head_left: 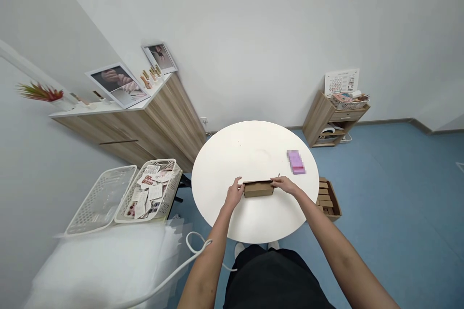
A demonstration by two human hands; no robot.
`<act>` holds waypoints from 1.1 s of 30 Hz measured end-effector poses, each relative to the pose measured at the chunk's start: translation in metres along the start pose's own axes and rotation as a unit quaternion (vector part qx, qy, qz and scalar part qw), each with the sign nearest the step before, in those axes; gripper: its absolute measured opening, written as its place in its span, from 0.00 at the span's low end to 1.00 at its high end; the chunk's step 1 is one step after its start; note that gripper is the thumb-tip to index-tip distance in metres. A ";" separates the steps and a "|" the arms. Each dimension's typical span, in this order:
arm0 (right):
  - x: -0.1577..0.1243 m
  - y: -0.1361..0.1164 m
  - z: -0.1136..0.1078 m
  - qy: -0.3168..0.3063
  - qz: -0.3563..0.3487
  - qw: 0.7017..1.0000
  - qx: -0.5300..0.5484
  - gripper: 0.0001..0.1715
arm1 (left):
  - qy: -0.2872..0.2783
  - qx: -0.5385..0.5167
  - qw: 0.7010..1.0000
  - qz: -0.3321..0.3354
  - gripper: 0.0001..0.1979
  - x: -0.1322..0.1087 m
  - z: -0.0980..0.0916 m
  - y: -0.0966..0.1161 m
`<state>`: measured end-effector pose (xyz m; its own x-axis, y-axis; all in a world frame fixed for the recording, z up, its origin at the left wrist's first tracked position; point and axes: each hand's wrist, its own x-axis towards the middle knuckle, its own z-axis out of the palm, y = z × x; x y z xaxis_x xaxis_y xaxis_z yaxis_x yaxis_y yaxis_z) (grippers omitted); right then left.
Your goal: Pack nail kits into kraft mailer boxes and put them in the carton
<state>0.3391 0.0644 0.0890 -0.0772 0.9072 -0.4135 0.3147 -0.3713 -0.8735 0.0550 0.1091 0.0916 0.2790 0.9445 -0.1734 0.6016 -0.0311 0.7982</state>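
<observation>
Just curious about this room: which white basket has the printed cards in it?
The white lattice basket nearer the round table; its neighbour shows only bare lattice.

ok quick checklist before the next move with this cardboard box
Left hand on the cardboard box: ok
Right hand on the box: ok
Box resting on the white round table: ok
Box lid fully shut: cannot tell
Purple item apart from the box: ok
White cable clear of the left forearm: cannot tell
</observation>
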 end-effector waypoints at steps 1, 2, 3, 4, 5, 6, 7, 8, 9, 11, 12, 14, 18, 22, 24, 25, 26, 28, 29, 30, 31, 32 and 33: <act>0.001 0.002 0.000 0.008 -0.007 1.000 -0.004 0.28 | -0.008 0.006 1.000 0.006 0.20 -0.001 -0.001 0.001; 0.001 0.003 0.001 0.016 -0.011 1.000 -0.008 0.28 | -0.017 0.014 1.000 0.012 0.21 -0.001 -0.002 0.001; 0.001 0.004 0.001 0.022 -0.013 1.000 -0.011 0.27 | -0.024 0.022 0.999 0.016 0.22 -0.001 -0.002 0.002; 0.001 0.004 0.001 0.025 -0.014 1.000 -0.011 0.27 | -0.028 0.030 0.999 0.017 0.22 -0.001 -0.003 0.003; 0.001 0.004 0.001 0.027 -0.015 0.999 -0.009 0.26 | -0.029 0.036 0.999 0.018 0.22 -0.001 -0.003 0.004; 0.000 0.003 0.002 0.027 -0.017 0.999 -0.006 0.26 | -0.029 0.039 0.999 0.019 0.22 0.000 -0.003 0.004; -0.001 0.002 0.002 0.027 -0.019 0.999 -0.003 0.26 | -0.027 0.040 0.999 0.019 0.21 0.000 -0.003 0.004; -0.002 0.001 0.003 0.026 -0.022 0.999 0.000 0.26 | -0.025 0.038 0.999 0.020 0.21 0.001 -0.002 0.003; -0.003 0.000 0.003 0.026 -0.023 0.999 0.005 0.26 | -0.024 0.036 0.999 0.019 0.20 0.002 -0.002 0.002; -0.004 -0.002 0.004 0.026 -0.021 0.999 0.018 0.26 | -0.024 0.031 0.999 0.018 0.20 0.004 -0.001 0.000; -0.005 -0.003 0.005 0.024 -0.018 0.999 0.023 0.26 | -0.024 0.029 0.999 0.017 0.20 0.005 -0.001 -0.001; -0.006 -0.005 0.006 0.021 -0.012 0.999 0.025 0.25 | -0.025 0.026 0.999 0.016 0.20 0.007 0.000 -0.003; -0.006 -0.007 0.009 0.033 0.005 0.999 -0.001 0.24 | -0.024 0.028 0.999 0.009 0.19 0.008 -0.001 -0.002; -0.007 -0.001 0.015 0.054 -0.005 0.998 -0.036 0.25 | -0.029 0.035 0.999 0.010 0.20 0.003 0.000 -0.001; -0.010 0.007 0.020 0.070 -0.034 0.995 -0.062 0.27 | -0.039 0.043 0.998 0.030 0.23 -0.004 0.003 -0.003; -0.014 0.011 0.023 0.078 -0.049 0.992 -0.081 0.29 | -0.040 0.050 0.997 0.047 0.24 -0.008 0.005 -0.006; -0.017 0.016 0.026 0.084 -0.063 0.989 -0.107 0.30 | -0.039 0.061 0.995 0.066 0.26 -0.013 0.008 -0.008; -0.026 0.024 0.033 0.097 -0.089 0.976 -0.175 0.32 | -0.033 0.097 0.990 0.093 0.30 -0.022 0.014 -0.014; -0.030 0.027 0.037 0.107 -0.099 0.966 -0.213 0.33 | -0.031 0.121 0.987 0.101 0.31 -0.027 0.017 -0.017; -0.033 0.029 0.042 0.119 -0.106 0.955 -0.249 0.33 | -0.025 0.146 0.983 0.108 0.33 -0.031 0.020 -0.019; -0.035 0.031 0.046 0.133 -0.108 0.944 -0.282 0.34 | -0.016 0.170 0.978 0.118 0.33 -0.034 0.022 -0.021; -0.036 0.031 0.052 0.147 -0.105 0.934 -0.308 0.35 | -0.005 0.193 0.973 0.128 0.33 -0.036 0.024 -0.022; -0.036 0.031 0.057 0.161 -0.099 0.926 -0.326 0.36 | 0.009 0.213 0.967 0.140 0.33 -0.037 0.026 -0.023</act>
<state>0.2977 0.0090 0.0619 0.0587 0.9958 -0.0708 0.8372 -0.0877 -0.5398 0.0500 0.0662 0.0643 0.4646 0.8851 0.0271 0.7597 -0.4141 0.5014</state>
